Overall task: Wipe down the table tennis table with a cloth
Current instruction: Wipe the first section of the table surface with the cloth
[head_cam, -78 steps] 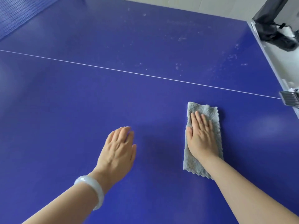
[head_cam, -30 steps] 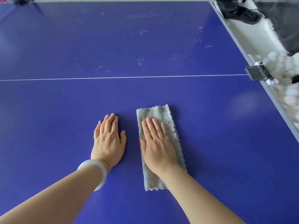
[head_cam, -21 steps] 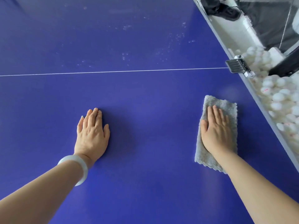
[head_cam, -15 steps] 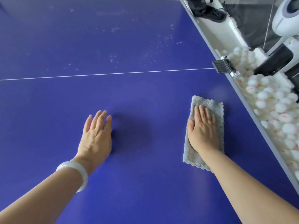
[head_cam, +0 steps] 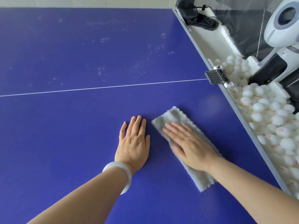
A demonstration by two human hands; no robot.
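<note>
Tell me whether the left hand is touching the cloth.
Apart. The head view shows a strip of bare blue table between the left hand and the cloth. Only the right hand lies flat on the cloth.

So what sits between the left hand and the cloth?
Nothing. The head view shows only a narrow strip of bare table between the left hand and the cloth.
</note>
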